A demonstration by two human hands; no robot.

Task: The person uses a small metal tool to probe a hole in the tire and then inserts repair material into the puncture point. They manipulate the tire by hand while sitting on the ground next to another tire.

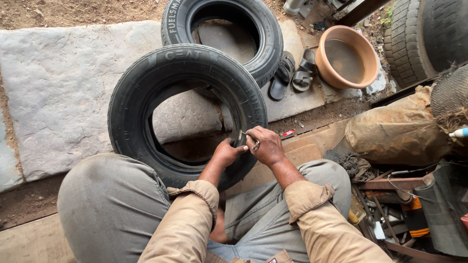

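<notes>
A black car tyre (146,92) stands tilted on the stone slab, leaning against my knees. My left hand (227,152) presses against the tyre's inner rim at the lower right. My right hand (265,145) is closed on a small metal tool (247,139) whose tip touches the rim right beside the left hand's fingers. Both forearms wear tan rolled sleeves. What the left hand's fingers pinch is hidden.
A second black tyre (265,29) lies flat behind the first. A pair of dark sandals (292,73) and an orange bowl of water (347,57) sit to the right. More tyres (424,34) stand far right; a brown sack (395,131) and scattered tools (395,204) lie beside my right leg.
</notes>
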